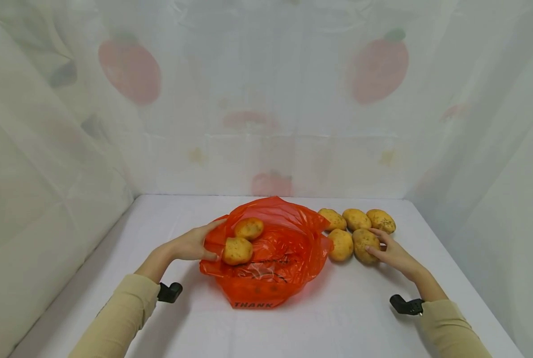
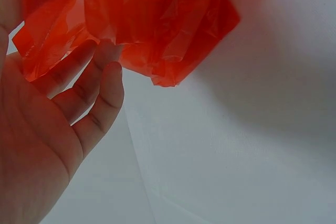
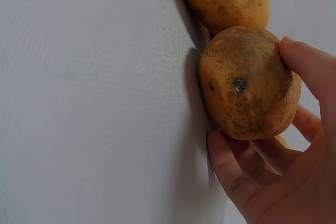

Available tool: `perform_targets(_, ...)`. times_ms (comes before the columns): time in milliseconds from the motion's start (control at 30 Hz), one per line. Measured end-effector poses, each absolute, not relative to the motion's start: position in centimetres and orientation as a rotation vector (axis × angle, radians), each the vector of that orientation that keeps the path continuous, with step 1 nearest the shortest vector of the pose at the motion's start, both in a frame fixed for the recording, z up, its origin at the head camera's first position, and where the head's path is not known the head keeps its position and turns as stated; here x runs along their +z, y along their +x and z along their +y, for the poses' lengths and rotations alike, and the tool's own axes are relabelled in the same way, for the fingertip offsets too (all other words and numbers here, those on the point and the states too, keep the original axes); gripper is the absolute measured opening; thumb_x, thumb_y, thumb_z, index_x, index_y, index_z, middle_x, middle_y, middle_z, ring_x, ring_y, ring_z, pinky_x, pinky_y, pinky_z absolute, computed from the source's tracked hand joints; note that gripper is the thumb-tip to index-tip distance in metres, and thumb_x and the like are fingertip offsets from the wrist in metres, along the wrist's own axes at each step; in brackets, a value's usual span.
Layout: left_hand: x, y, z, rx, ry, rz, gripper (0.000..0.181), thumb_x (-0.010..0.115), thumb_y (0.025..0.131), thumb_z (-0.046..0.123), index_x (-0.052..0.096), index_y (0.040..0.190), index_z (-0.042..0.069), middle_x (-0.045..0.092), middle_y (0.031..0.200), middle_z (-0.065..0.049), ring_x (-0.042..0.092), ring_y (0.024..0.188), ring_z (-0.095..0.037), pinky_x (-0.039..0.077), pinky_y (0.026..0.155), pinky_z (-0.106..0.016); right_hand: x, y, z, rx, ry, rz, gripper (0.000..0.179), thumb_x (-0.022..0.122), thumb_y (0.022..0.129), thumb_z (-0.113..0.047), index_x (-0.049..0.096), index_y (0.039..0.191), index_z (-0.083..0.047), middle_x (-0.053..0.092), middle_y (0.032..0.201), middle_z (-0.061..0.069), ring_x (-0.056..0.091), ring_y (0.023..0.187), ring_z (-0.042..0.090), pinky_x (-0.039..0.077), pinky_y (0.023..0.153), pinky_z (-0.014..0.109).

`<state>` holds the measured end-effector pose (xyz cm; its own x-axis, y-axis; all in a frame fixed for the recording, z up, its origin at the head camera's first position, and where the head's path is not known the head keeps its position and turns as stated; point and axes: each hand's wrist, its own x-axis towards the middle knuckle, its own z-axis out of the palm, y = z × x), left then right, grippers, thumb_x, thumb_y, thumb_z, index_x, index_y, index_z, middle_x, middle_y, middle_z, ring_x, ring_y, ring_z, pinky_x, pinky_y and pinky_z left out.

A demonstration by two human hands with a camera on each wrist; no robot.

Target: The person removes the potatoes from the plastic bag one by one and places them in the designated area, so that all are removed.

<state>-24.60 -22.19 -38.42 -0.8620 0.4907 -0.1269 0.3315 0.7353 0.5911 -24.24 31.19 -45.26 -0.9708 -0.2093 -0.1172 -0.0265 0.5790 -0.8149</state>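
Note:
A red plastic bag (image 1: 275, 286) printed with THANK lies spread on the table, its mouth toward me. Two potatoes, a rear potato (image 1: 249, 228) and a front potato (image 1: 237, 251), sit at its left side. My left hand (image 1: 194, 243) holds the bag's left edge, thumb in front and fingers behind the plastic; the left wrist view shows the fingers (image 2: 100, 103) bent against the red film. On the right, my right hand (image 1: 394, 254) grips a brown-spotted potato (image 3: 249, 85) between thumb and fingers. Another potato (image 1: 340, 245) lies just left of it.
Behind the gripped potato, a row holds a left potato (image 1: 332, 219), a middle potato (image 1: 356, 219) and a right potato (image 1: 381, 220). A white cloth covers the table (image 1: 338, 318). Pale printed curtains (image 1: 271, 99) enclose its back and sides.

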Motion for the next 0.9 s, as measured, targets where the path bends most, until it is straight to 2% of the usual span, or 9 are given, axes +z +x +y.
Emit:
perform_targets(267,-38.43,-24.60,-22.22,0.836,0.639,2.662,0.088,0.073,0.075,0.020,0.022,0.147,0.021,0.036,0.144,-0.011,0.037,0.127,-0.032,0.032,0.103,-0.054,-45.08,-24.16,31.02,-1.332,-0.198,2.607,0.074,0.056,0.090,-0.037,0.016,0.145,-0.007,0.022,0.140,0.032,0.033,0.122,0.050,0.044,0.088,0.049)
perform_targets(567,-38.54,-24.64,-22.31,0.835,0.656,2.660,0.088,0.072,0.076,0.020,0.021,0.147,0.020,0.035,0.144,-0.012,0.037,0.128,-0.032,0.032,0.103,-0.054,-45.06,-24.12,31.04,-1.321,-0.191,2.606,0.074,0.055,0.091,-0.039,0.015,0.145,-0.008,0.017,0.144,0.031,0.030,0.124,0.053,0.041,0.092,0.055)
perform_targets(900,-38.84,-24.87,-22.53,0.826,0.641,2.669,0.089,0.074,0.074,0.023,0.022,0.147,0.023,0.035,0.145,-0.011,0.037,0.128,-0.033,0.031,0.102,-0.055,-44.32,-23.69,31.14,-1.332,-0.259,2.664,0.070,0.053,0.092,-0.037,0.019,0.145,-0.006,0.023,0.142,0.032,0.033,0.123,0.053,0.039,0.092,0.059)
